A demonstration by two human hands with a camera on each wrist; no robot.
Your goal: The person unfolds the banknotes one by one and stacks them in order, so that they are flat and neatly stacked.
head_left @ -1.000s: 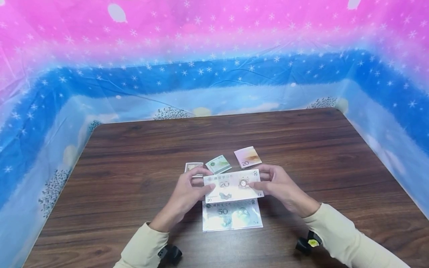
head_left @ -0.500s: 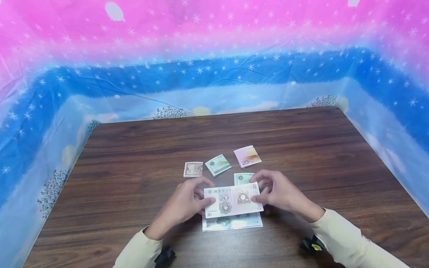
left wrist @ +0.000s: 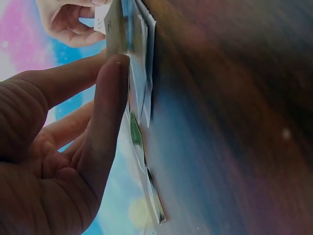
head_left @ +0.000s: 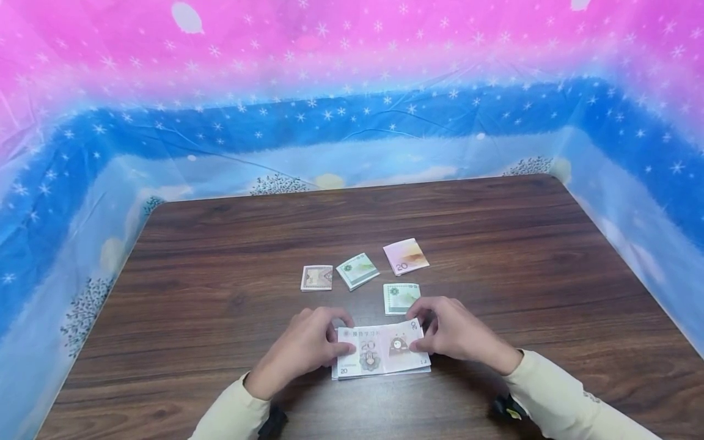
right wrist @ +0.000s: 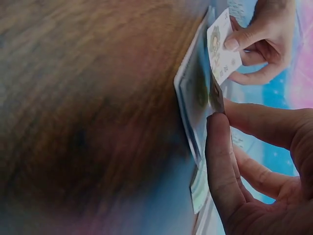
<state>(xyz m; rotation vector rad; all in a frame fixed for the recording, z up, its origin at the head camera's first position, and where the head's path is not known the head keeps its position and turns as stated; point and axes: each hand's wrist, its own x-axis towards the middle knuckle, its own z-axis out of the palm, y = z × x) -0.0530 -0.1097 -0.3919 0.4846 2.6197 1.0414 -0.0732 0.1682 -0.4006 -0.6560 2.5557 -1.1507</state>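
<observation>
A 20 play banknote [head_left: 387, 354] is stretched between both hands, just over a small pile of banknotes [right wrist: 190, 98]. My left hand [head_left: 308, 345] pinches its left end between thumb and fingers. At the other end, the right hand [head_left: 453, 330] pinches it the same way. In the right wrist view the held note tilts and sits slightly apart from the pile. Only the pile's edges show from the head, so its top note is hidden. Close beyond the right fingertips lies a folded green banknote [head_left: 400, 298].
Farther back on the brown wooden table [head_left: 220, 244] lie a folded brownish banknote [head_left: 316, 278], another folded green banknote [head_left: 358, 271] and a folded pink-yellow 20 banknote [head_left: 406, 256]. A snowflake-patterned cloth [head_left: 330, 116] hangs around the table.
Both hands have brought the 20 banknote down and toward the person, over the pile. It now covers the 50 note seen before, and the nearer folded green banknote has come into view.
</observation>
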